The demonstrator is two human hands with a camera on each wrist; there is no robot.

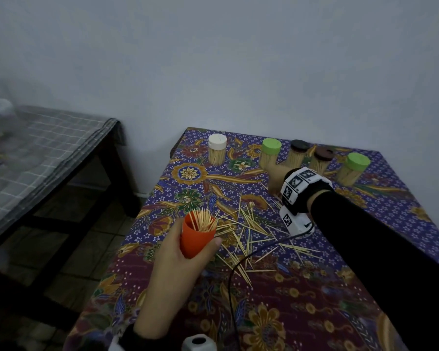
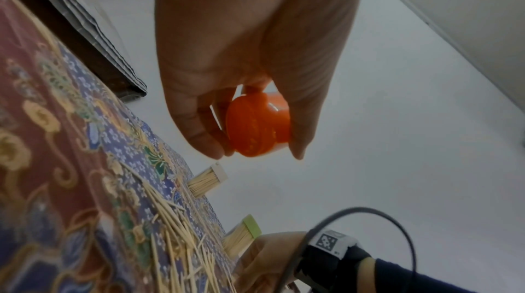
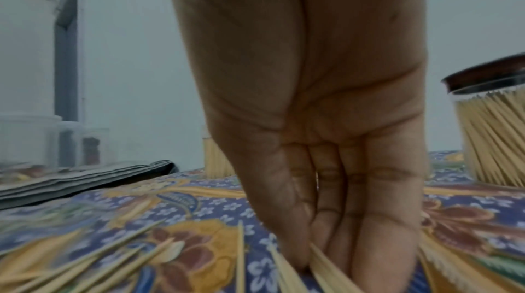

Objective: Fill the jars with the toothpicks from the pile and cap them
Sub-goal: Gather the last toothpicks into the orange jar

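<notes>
My left hand (image 1: 188, 249) grips an uncapped orange jar (image 1: 197, 239), tilted and partly filled with toothpicks, above the table's left side. The left wrist view shows the fingers of the left hand (image 2: 255, 154) wrapped round the orange jar (image 2: 258, 125) from below. Loose toothpicks (image 1: 246, 231) lie scattered on the patterned cloth in the middle. My right hand (image 1: 274, 186) reaches down at the pile's far edge. In the right wrist view the thumb and fingers of the right hand (image 3: 312, 259) pinch a small bunch of toothpicks (image 3: 326, 271) against the cloth.
Several full, capped jars stand along the back: white (image 1: 217, 149), green (image 1: 270, 153), black (image 1: 298, 153), brown (image 1: 321, 160), green (image 1: 352, 168). A black cable (image 1: 233, 274) crosses the cloth. A second table (image 1: 48, 153) with grey checked cloth stands to the left, across a floor gap.
</notes>
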